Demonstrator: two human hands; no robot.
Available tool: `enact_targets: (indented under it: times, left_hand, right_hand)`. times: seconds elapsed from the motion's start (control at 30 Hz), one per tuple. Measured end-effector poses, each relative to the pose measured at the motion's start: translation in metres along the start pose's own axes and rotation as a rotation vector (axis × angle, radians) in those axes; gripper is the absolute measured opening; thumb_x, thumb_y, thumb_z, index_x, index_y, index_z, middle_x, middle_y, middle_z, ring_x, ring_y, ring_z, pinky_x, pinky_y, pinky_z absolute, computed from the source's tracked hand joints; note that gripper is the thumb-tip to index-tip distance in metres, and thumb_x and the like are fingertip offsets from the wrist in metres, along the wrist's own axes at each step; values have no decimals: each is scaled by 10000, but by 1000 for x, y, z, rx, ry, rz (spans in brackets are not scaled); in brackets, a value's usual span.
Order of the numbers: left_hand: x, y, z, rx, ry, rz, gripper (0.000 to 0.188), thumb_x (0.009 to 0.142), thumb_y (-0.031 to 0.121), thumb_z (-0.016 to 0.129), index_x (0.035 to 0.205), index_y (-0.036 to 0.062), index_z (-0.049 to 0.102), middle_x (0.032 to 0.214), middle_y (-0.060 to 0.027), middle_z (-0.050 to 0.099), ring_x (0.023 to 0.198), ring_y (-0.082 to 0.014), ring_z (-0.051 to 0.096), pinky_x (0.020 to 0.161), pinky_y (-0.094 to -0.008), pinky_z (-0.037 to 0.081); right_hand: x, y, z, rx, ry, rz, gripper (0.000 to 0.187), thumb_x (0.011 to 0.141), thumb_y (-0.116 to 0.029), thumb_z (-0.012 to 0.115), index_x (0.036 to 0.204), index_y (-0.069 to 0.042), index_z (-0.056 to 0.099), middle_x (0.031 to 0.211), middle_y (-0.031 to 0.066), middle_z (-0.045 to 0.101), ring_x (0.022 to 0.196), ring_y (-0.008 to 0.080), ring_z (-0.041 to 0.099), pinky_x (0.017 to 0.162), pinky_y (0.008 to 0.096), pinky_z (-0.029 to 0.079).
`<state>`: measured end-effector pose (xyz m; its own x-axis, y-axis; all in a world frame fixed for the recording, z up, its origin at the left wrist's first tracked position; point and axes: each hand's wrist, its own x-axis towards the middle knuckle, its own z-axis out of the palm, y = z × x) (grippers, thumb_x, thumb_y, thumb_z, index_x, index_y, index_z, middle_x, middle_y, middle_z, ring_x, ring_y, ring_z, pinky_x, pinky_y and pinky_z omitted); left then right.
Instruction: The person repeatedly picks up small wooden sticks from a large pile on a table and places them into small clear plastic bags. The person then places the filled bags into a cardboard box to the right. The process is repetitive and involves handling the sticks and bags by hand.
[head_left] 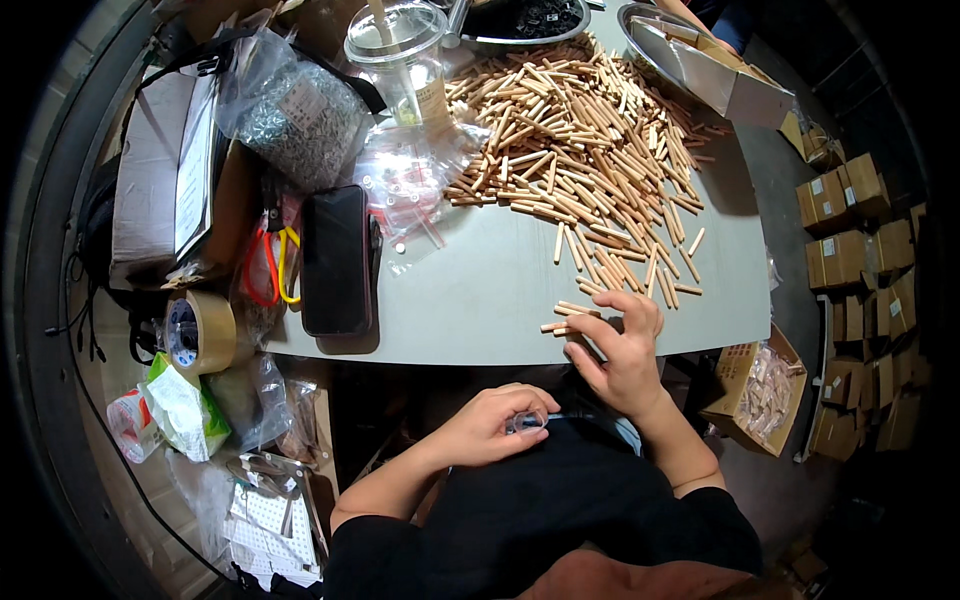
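A big pile of short wooden dowels [590, 150] spreads over the grey tabletop, thinning out toward me. At the table's near edge my right hand [625, 350] curls its thumb and fingers about a few wooden dowels [556, 328], whose ends stick out to the left. How many lie within the fingers is hidden. Lower and to the left, in front of my body, my left hand [500, 425] is closed on a small clear plastic piece [526, 422] with a rounded rim, perhaps a bag; the fingers cover most of it.
Left of the pile lie a black phone [336, 260], scissors [268, 262], small clear bags [405, 185] and a lidded plastic cup [398, 60]. A bag of metal screws [300, 115] and a tape roll [198, 330] sit farther left. An open carton [765, 395] stands right of the table.
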<state>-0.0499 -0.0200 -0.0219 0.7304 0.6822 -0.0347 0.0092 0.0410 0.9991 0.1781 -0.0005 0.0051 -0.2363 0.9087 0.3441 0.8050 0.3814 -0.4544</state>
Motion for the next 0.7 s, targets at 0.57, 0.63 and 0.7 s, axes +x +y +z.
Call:
enact_targets:
  times: [0.57,0.63,0.7]
  left_hand:
    - [39,-40,21,-908,-99,-473,206,901,241,738,885,96,593,933,-28,622,921,-149,589,897,-294,462]
    - [40,-38,21,-984,-81,-501,181,906,221,733,920,85,614,929,-33,621,914,-157,596,904,-312,473]
    - [41,-38,22,-1053,-61,-525,173,907,211,731,938,82,621,926,-34,618,914,-155,597,904,-317,477]
  right_hand:
    - [6,7,-9,30,-105,-56,312,767,-68,727,1075,-112,704,1177,104,530,1092,315,496,940,431,402]
    - [4,8,-10,126,-154,-72,311,772,-44,715,1079,-96,699,1153,121,538,1057,324,529,923,423,447]
    - [4,5,-15,227,-214,-77,317,773,-26,704,1086,-79,696,1125,137,548,1023,331,559,904,413,488]
